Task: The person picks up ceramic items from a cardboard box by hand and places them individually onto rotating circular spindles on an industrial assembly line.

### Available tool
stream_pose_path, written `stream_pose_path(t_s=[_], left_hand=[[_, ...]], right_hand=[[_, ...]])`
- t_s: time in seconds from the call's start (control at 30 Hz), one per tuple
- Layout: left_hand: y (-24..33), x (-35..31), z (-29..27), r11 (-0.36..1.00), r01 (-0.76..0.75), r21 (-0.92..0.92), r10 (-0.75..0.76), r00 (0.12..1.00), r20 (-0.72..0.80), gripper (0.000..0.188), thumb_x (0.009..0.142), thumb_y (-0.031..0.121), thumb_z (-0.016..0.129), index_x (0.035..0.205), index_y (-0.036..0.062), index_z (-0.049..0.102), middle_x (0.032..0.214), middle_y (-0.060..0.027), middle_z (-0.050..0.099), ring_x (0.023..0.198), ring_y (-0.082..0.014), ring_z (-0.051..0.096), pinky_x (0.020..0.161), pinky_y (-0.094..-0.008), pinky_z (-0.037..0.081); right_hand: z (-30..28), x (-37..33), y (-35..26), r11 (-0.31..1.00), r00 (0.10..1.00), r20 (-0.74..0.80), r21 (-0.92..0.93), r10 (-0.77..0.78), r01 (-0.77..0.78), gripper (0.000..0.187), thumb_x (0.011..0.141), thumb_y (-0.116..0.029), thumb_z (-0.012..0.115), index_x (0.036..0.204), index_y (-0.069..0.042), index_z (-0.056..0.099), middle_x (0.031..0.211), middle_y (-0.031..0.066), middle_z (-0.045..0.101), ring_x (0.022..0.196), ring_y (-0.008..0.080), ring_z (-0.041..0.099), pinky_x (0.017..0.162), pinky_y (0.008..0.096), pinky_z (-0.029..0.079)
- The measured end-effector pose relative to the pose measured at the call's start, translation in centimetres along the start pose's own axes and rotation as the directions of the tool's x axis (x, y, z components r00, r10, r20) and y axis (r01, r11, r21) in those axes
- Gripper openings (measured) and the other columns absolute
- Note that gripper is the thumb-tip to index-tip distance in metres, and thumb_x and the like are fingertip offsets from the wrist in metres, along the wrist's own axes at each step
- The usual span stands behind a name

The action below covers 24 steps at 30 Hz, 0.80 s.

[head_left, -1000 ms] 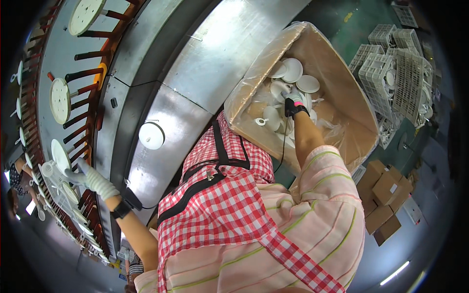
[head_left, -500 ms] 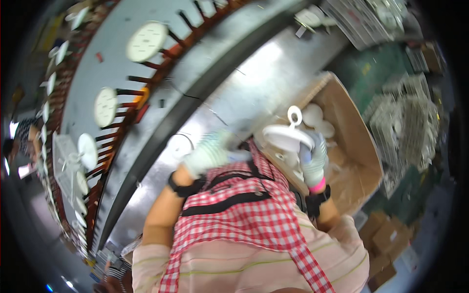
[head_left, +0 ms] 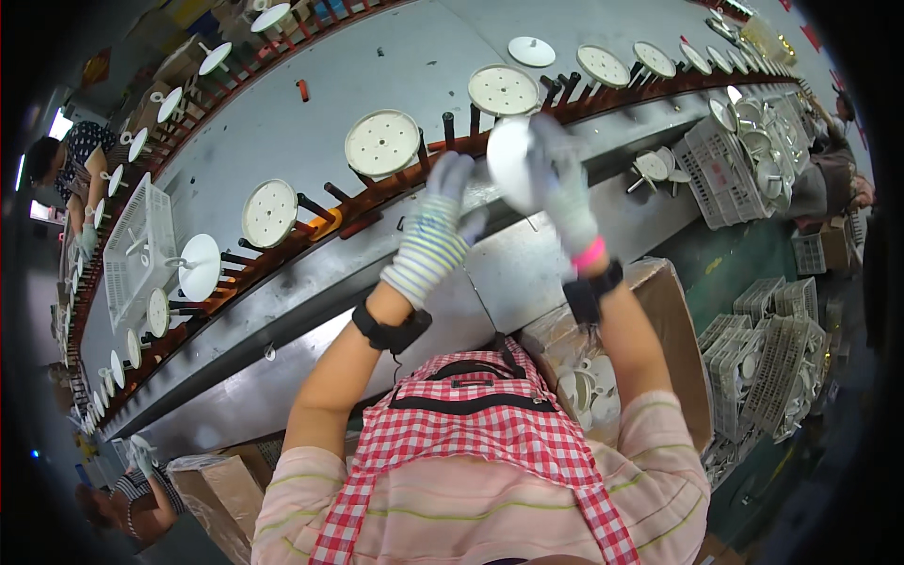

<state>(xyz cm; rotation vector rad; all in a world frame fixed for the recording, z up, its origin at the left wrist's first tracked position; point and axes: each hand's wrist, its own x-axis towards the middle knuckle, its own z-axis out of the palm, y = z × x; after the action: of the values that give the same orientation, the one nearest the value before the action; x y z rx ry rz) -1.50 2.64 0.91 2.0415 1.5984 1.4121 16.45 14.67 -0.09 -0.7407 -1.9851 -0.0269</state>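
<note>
My right hand (head_left: 565, 193), in a white glove with grey fingers, grips a white round disc (head_left: 509, 165) by its right edge. Motion blurs the fingers, and the disc hides its own far side. The disc is held up against the row of dark upright pegs (head_left: 448, 128) along the rail. Left of it, my left hand (head_left: 428, 235), gloved with green stripes, reaches up with its fingers stretched and thumb apart, holding nothing. Its fingertips come close to the pegs. Beyond the hands, perforated cream discs (head_left: 382, 143) sit on the pegs, among them a disc (head_left: 503, 90) just behind the held one.
A metal ledge (head_left: 508, 264) runs below the rail. At my right stands a cardboard box (head_left: 680, 330) with white parts inside. Plastic crates (head_left: 720, 174) of white parts stand farther right. A white basket (head_left: 141, 250) sits at left; co-workers (head_left: 80, 169) are across the line.
My right hand has lifted the white disc from over the cardboard box up to the pegs. My left hand has also risen from the ledge toward the pegs. The view has turned.
</note>
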Motion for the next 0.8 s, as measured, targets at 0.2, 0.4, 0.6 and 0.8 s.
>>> stream_pose_path(t_s=[0.2, 0.4, 0.6, 0.8], left_hand=[[-1.7, 6.1, -2.0, 0.977, 0.151, 0.151, -0.157, 0.987, 0.034, 0.048, 0.084, 0.023, 0.056, 0.127, 0.0051, 0.043, 0.127, -0.0208, 0.046, 0.108, -0.0387, 0.051, 0.093, -0.0437, 0.042], [-17.6, 11.7, -3.1, 0.963, -0.001, 0.269, -0.012, 0.999, 0.049, 0.036, 0.092, 0.031, 0.046, 0.103, 0.0025, 0.065, 0.093, -0.0251, 0.064, 0.087, -0.0391, 0.061, 0.075, -0.0417, 0.047], [-15.7, 14.0, -3.0, 0.951, 0.219, 0.218, -0.262, 0.946, 0.193, 0.027, 0.082, 0.025, 0.052, 0.093, 0.0059, 0.068, 0.089, -0.0215, 0.065, 0.083, -0.0354, 0.063, 0.075, -0.0378, 0.048], [-19.5, 15.2, -4.1, 0.699, -0.231, 0.677, 0.011, 0.950, 0.313, 0.016, 0.074, 0.019, 0.063, 0.082, 0.0057, 0.067, 0.085, -0.0188, 0.065, 0.081, -0.0309, 0.062, 0.069, -0.0361, 0.049]], right_hand=[[5.4, 11.2, 3.9, 0.860, 0.853, 0.324, -0.451, 0.408, -0.240, 0.050, 0.087, -0.051, 0.043, 0.106, -0.010, 0.066, 0.112, 0.0157, 0.061, 0.108, 0.0337, 0.053, 0.092, 0.0443, 0.041], [9.5, 9.8, -5.3, 0.989, 0.924, 0.377, -0.094, -0.071, 0.115, 0.030, 0.086, -0.021, 0.046, 0.103, -0.004, 0.063, 0.101, 0.0208, 0.062, 0.096, 0.0363, 0.058, 0.085, 0.0406, 0.046], [12.3, 9.5, -1.3, 0.976, 0.872, 0.485, 0.149, 0.069, -0.160, 0.033, 0.090, -0.027, 0.047, 0.109, -0.003, 0.061, 0.104, 0.0241, 0.061, 0.099, 0.0377, 0.058, 0.086, 0.0416, 0.045], [19.4, 14.3, -1.3, 0.997, 0.790, 0.613, -0.060, -0.007, 0.055, 0.034, 0.086, -0.036, 0.051, 0.091, -0.008, 0.070, 0.089, 0.0202, 0.066, 0.083, 0.0383, 0.063, 0.075, 0.0423, 0.050]])
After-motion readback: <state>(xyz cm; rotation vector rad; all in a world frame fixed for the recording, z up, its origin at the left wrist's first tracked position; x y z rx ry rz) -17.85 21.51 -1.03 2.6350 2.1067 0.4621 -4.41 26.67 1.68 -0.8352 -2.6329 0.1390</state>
